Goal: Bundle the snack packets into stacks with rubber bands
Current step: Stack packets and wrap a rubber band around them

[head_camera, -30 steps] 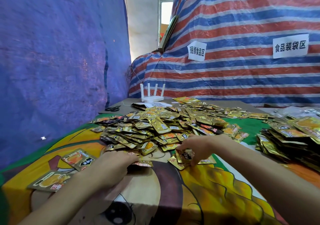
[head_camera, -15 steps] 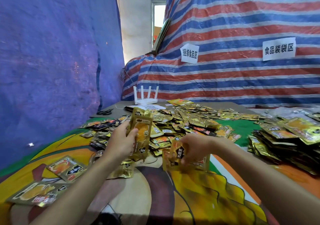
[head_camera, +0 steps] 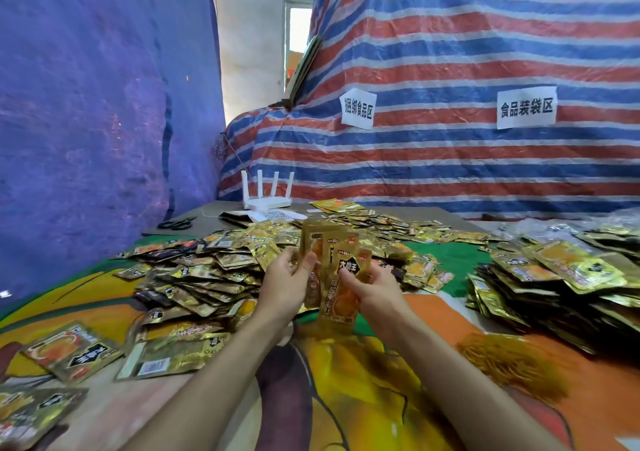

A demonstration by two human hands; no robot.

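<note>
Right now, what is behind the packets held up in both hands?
The loose packet pile spreads behind the held packets, with the striped tarp farther back. The pile's patch directly behind them is covered, as is the handful's far side.

snack packets (head_camera: 346, 263): gold foil, orange picture, black diamond label with white characters. bench cover (head_camera: 363, 398): cartoon print, orange/yellow/green/brown. back tarp (head_camera: 450, 52): red-blue-white stripes. left sheet (head_camera: 86, 104): blue-purple. router (head_camera: 266, 201) white. signs (head_camera: 357, 109) white, black characters. rubber bands (head_camera: 512, 364) yellow-tan. scissors (head_camera: 175, 223) black.
</note>
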